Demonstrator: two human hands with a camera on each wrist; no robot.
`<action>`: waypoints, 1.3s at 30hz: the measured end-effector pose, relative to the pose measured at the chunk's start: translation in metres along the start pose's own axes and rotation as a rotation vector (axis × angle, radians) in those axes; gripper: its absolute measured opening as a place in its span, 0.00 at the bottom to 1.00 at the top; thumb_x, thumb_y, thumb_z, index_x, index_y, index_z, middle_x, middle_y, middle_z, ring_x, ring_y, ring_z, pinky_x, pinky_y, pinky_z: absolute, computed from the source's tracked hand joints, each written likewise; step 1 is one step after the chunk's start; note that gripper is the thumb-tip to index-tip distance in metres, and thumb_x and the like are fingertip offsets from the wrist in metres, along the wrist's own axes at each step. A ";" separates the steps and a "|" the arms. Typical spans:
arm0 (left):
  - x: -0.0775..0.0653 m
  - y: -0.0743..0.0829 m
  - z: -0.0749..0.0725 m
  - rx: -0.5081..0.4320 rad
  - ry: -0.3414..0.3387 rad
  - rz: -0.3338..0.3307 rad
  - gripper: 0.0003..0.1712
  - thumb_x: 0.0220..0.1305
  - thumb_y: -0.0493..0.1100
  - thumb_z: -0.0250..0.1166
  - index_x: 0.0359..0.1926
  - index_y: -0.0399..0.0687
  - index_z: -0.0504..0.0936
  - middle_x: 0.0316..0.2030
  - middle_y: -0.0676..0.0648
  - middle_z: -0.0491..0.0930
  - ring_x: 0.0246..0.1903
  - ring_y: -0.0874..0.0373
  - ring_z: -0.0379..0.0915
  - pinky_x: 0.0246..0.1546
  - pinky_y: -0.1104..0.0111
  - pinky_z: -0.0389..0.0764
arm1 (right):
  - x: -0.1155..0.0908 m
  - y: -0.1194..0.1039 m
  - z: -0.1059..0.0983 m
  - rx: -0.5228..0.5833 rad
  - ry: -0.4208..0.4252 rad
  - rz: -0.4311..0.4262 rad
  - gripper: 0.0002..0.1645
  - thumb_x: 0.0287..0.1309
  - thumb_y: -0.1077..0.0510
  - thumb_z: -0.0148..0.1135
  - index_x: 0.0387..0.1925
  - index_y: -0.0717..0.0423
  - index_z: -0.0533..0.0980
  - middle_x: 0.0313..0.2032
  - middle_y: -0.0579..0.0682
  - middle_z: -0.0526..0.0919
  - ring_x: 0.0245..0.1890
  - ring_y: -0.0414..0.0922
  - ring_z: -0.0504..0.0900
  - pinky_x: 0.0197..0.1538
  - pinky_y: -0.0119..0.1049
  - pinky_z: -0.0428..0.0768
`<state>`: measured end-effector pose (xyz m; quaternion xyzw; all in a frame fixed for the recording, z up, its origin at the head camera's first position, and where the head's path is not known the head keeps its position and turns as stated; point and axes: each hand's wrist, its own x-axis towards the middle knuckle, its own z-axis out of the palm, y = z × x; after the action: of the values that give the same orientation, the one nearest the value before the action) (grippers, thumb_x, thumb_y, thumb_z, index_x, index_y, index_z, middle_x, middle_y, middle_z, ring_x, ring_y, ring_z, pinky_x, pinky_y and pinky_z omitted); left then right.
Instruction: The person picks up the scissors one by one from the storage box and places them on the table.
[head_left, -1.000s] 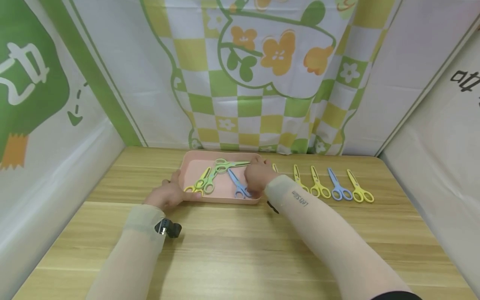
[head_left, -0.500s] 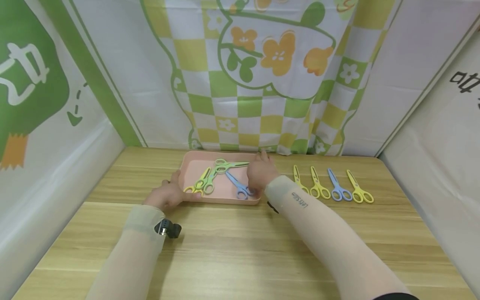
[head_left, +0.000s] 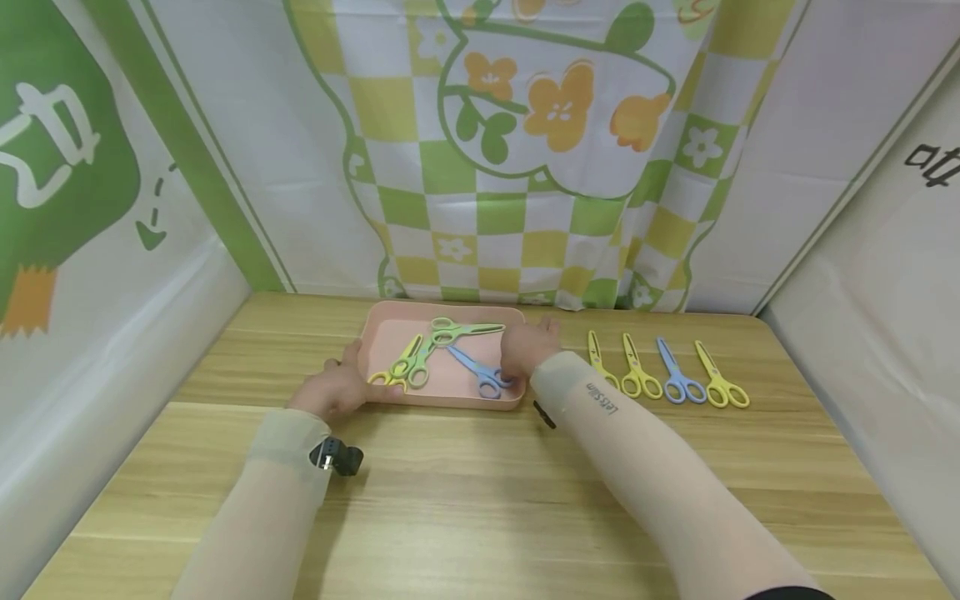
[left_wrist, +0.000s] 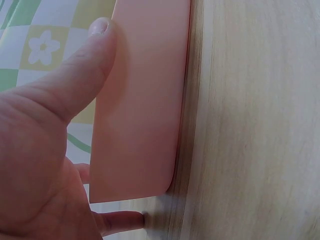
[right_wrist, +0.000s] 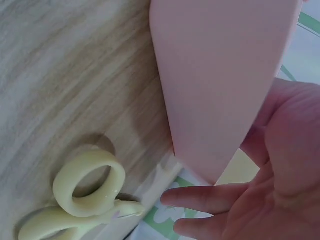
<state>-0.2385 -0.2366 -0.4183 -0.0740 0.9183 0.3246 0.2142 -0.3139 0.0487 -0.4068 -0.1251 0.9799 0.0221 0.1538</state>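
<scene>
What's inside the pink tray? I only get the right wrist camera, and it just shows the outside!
Observer: Blue scissors lie in the pink tray.
Child: Cool! Where's the left hand?
Observer: At the tray's left end, as the head view shows it.
Child: How many scissors are outside the tray?
Observer: Four show on the table, in a row: three yellow pairs and one blue pair.

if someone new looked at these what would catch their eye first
Probably the pink tray at the table's far side, holding green, blue and yellow scissors, with the left hand at its left end and the right hand over its right. Next, the row of scissors lying right of it. Behind hangs a checked cloth with orange flowers.
</scene>
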 end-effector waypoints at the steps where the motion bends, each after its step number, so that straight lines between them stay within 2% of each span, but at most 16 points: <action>1: 0.000 0.000 0.000 0.004 -0.001 -0.001 0.82 0.45 0.76 0.71 0.77 0.47 0.24 0.71 0.19 0.29 0.67 0.17 0.34 0.61 0.30 0.48 | 0.000 0.000 0.000 0.004 -0.002 0.003 0.13 0.54 0.48 0.70 0.22 0.49 0.79 0.52 0.53 0.83 0.69 0.73 0.53 0.68 0.64 0.46; 4: -0.001 0.000 0.000 0.008 0.002 0.003 0.83 0.44 0.77 0.71 0.77 0.47 0.23 0.71 0.19 0.29 0.66 0.16 0.34 0.61 0.29 0.48 | 0.002 0.001 0.002 0.035 -0.004 0.010 0.11 0.53 0.50 0.71 0.21 0.50 0.80 0.40 0.49 0.85 0.62 0.62 0.70 0.67 0.64 0.48; 6: -0.001 0.000 0.001 0.008 0.006 0.003 0.83 0.43 0.78 0.71 0.77 0.47 0.23 0.71 0.18 0.29 0.66 0.16 0.35 0.60 0.29 0.48 | 0.005 0.003 0.004 0.063 -0.012 0.016 0.12 0.52 0.50 0.71 0.21 0.50 0.80 0.31 0.45 0.83 0.53 0.56 0.76 0.67 0.65 0.49; 7: -0.001 0.001 0.001 0.008 0.009 0.001 0.83 0.43 0.78 0.71 0.78 0.48 0.24 0.71 0.19 0.29 0.66 0.16 0.35 0.61 0.29 0.48 | 0.006 0.004 0.005 0.076 -0.017 0.020 0.13 0.52 0.50 0.72 0.20 0.51 0.81 0.30 0.45 0.83 0.51 0.54 0.77 0.67 0.66 0.48; 13: 0.002 -0.001 0.001 -0.003 -0.002 0.006 0.81 0.47 0.75 0.71 0.77 0.47 0.23 0.71 0.19 0.27 0.67 0.16 0.32 0.61 0.29 0.47 | 0.013 0.008 0.007 0.129 -0.040 0.036 0.13 0.52 0.50 0.73 0.20 0.52 0.81 0.34 0.46 0.84 0.55 0.58 0.77 0.66 0.72 0.45; 18: 0.002 0.001 0.001 0.004 -0.006 0.008 0.80 0.48 0.75 0.70 0.77 0.48 0.23 0.71 0.19 0.27 0.66 0.15 0.32 0.60 0.28 0.47 | 0.010 0.008 0.006 0.147 -0.053 0.041 0.12 0.51 0.52 0.73 0.20 0.52 0.82 0.34 0.45 0.84 0.53 0.52 0.79 0.66 0.72 0.42; 23: 0.001 0.002 0.001 0.009 -0.010 0.002 0.80 0.48 0.75 0.70 0.77 0.48 0.23 0.71 0.19 0.27 0.66 0.15 0.32 0.60 0.28 0.48 | 0.005 0.008 0.001 0.189 -0.069 0.021 0.10 0.50 0.53 0.73 0.22 0.53 0.82 0.34 0.45 0.83 0.51 0.50 0.78 0.64 0.74 0.42; 25: 0.001 0.002 0.001 0.008 -0.010 0.000 0.80 0.48 0.75 0.70 0.77 0.48 0.23 0.71 0.19 0.27 0.66 0.15 0.32 0.60 0.29 0.48 | 0.005 0.010 -0.001 0.198 -0.073 0.008 0.09 0.50 0.53 0.72 0.22 0.53 0.82 0.33 0.46 0.82 0.46 0.49 0.79 0.64 0.73 0.47; 28: 0.003 0.000 0.001 0.014 -0.010 0.004 0.81 0.46 0.76 0.70 0.77 0.47 0.22 0.70 0.18 0.27 0.66 0.15 0.32 0.60 0.28 0.47 | 0.005 0.013 -0.006 0.211 -0.067 -0.026 0.09 0.50 0.54 0.72 0.22 0.53 0.81 0.33 0.48 0.82 0.39 0.48 0.78 0.61 0.63 0.65; 31: 0.006 -0.002 0.001 0.024 -0.002 0.002 0.82 0.45 0.77 0.70 0.78 0.48 0.23 0.71 0.19 0.27 0.66 0.16 0.32 0.61 0.28 0.46 | 0.003 0.016 -0.012 0.241 -0.059 -0.038 0.08 0.50 0.55 0.70 0.23 0.54 0.81 0.33 0.48 0.82 0.35 0.48 0.77 0.58 0.63 0.68; 35: 0.011 -0.006 0.002 0.036 0.005 -0.004 0.83 0.42 0.79 0.70 0.78 0.49 0.24 0.72 0.20 0.28 0.67 0.17 0.33 0.61 0.28 0.45 | 0.000 0.019 -0.021 0.301 -0.050 -0.041 0.07 0.50 0.57 0.70 0.24 0.55 0.81 0.33 0.49 0.82 0.35 0.48 0.77 0.56 0.57 0.73; 38: 0.014 -0.009 0.002 0.039 0.000 0.003 0.85 0.39 0.81 0.70 0.78 0.49 0.23 0.71 0.19 0.28 0.66 0.16 0.33 0.60 0.28 0.46 | -0.002 0.022 -0.027 0.346 -0.044 -0.055 0.08 0.51 0.57 0.70 0.24 0.57 0.81 0.34 0.52 0.83 0.36 0.49 0.78 0.43 0.44 0.79; 39: 0.015 -0.010 0.002 0.036 0.001 0.003 0.85 0.38 0.81 0.70 0.78 0.50 0.23 0.71 0.19 0.28 0.66 0.16 0.33 0.60 0.28 0.46 | -0.003 0.023 -0.029 0.347 -0.041 -0.066 0.09 0.51 0.56 0.71 0.24 0.57 0.82 0.35 0.52 0.83 0.36 0.49 0.78 0.42 0.42 0.79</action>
<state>-0.2482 -0.2432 -0.4324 -0.0691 0.9243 0.3081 0.2144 -0.3256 0.0690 -0.3787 -0.1285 0.9609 -0.1499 0.1940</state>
